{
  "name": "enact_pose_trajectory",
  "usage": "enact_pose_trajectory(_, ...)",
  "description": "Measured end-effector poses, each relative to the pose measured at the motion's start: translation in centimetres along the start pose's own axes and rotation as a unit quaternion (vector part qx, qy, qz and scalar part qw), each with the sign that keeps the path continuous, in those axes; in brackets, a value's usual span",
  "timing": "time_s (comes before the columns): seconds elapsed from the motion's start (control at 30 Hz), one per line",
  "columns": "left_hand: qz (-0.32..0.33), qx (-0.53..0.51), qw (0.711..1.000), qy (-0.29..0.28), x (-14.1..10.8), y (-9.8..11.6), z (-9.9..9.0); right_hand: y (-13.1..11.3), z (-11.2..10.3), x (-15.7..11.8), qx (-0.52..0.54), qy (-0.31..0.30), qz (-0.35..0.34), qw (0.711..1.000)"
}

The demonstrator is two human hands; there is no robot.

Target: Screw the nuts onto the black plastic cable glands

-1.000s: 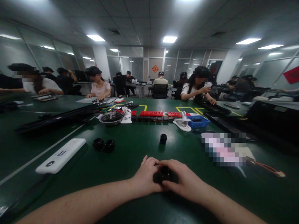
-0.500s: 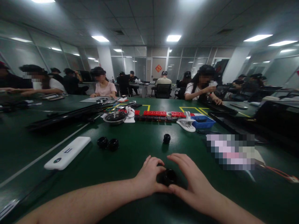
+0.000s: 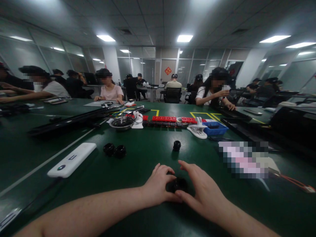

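Clock face centred on a small black ring-like part (image 3: 180, 185), low on a green tabletop (image 3: 143, 158). From nine o'clock, left hand (image 3: 158, 185), curled narrow round the part's side; contact lost in shadow, firmness of grip impossible to tell. At three, right hand (image 3: 206, 184), wide, fingers spread clear, thumb tip by the near edge, touching or not unclear. At twelve, apart, a similar black piece (image 3: 176, 145); at ten, a side-by-side black pair (image 3: 118, 151); just past nine, a white oblong device (image 3: 72, 160). Towards one, farther off, a blue tray (image 3: 217, 130).

Possible trouble, by judgement: tipping or slipping, from support mainly at nine; rolling across the smooth top, from the rounded shape; fumbling, from both thumbs crowding one edge at six; misplaced fingers, from knuckles and shadow hiding the part.
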State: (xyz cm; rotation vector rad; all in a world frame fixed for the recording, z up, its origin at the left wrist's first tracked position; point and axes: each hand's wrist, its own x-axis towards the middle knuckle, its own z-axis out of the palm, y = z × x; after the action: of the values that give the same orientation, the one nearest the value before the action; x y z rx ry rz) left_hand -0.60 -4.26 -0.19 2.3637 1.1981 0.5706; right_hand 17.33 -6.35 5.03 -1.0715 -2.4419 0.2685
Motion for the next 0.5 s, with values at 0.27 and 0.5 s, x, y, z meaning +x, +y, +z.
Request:
enact_pose_trajectory(0.27,0.014,0.014,1.000,0.002,0.1,-0.1,0.2,-0.2,0.0,0.0,0.073,-0.096,-0.037,0.992)
enact_pose_trajectory(0.5,0.027,0.011,1.000,0.003,0.1,0.0,0.0,0.7,0.8,0.1,0.021,-0.040,0.037,0.998)
